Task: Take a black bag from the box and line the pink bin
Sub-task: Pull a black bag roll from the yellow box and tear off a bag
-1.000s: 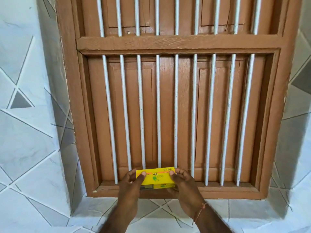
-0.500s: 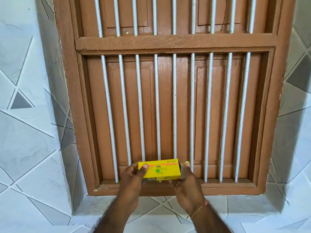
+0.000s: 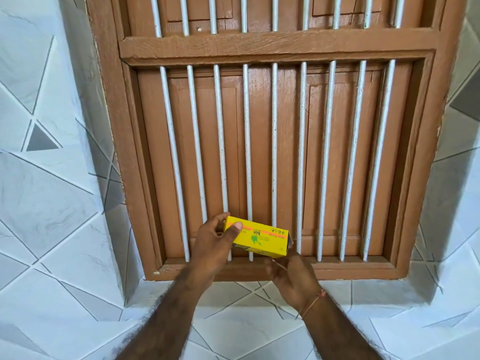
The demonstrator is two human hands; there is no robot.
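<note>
A small yellow box [image 3: 262, 240] of bin bags, printed upside down from my view, is held in front of a barred brown window, just above its sill. My left hand [image 3: 213, 245] grips the box's left end, thumb on the front face. My right hand [image 3: 291, 276] is below the box's right end, where a flap stands open; its fingers curl loosely and I cannot tell whether they touch the flap. No black bag and no pink bin are in view.
The brown wooden window frame [image 3: 130, 178] with white vertical bars [image 3: 249, 165] and shut shutters fills the middle. The wooden sill [image 3: 350, 268] runs below the box. White tiles with grey triangles [image 3: 52, 190] cover the walls and ledge.
The box has come off the sill and tilted, its right end lower. My right hand has let go of the box's right end and dropped below it; the end flap now stands open.
</note>
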